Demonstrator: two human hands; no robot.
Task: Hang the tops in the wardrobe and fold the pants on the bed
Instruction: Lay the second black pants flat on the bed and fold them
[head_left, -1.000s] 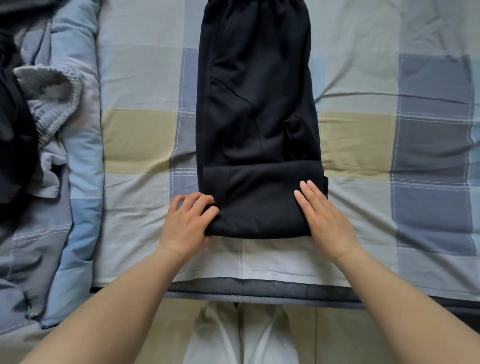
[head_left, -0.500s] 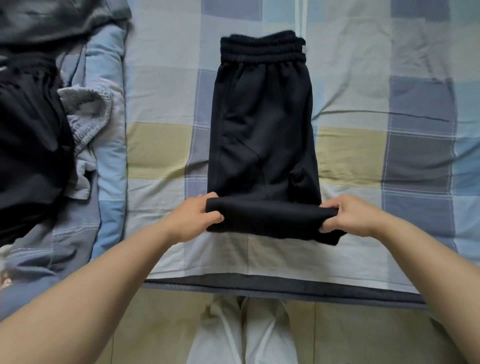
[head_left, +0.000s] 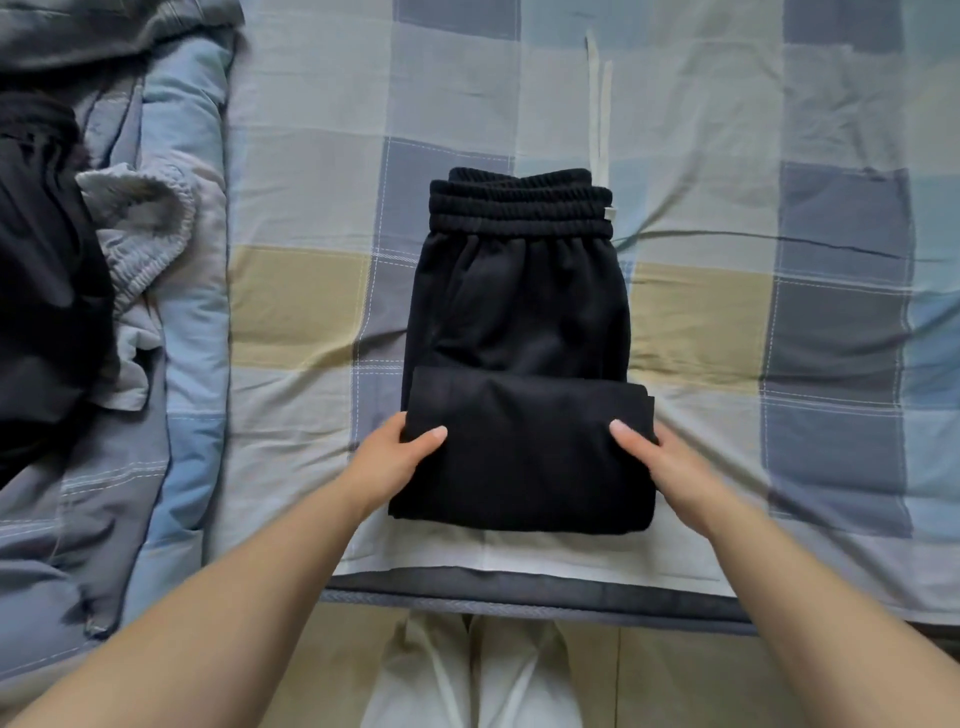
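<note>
Black pants (head_left: 519, 312) lie on the checked bed sheet (head_left: 311, 182), waistband at the far end, with a thick folded part nearest me. My left hand (head_left: 400, 452) grips the folded part's left edge, thumb on top and fingers underneath. On the right edge my right hand (head_left: 654, 457) holds it the same way, thumb over the cloth. A white drawstring (head_left: 597, 104) runs out past the waistband.
A pile of clothes lies at the left: a black garment (head_left: 47, 291), grey pants (head_left: 145, 234) with an elastic waist, and a blue-grey quilt (head_left: 171, 415). The bed's near edge (head_left: 519, 592) runs across below my hands, with tiled floor beyond.
My hands gripped the folded lower end and turned it over once more toward the waistband. The pants are now a shorter, thicker stack, and the view has pulled back.
</note>
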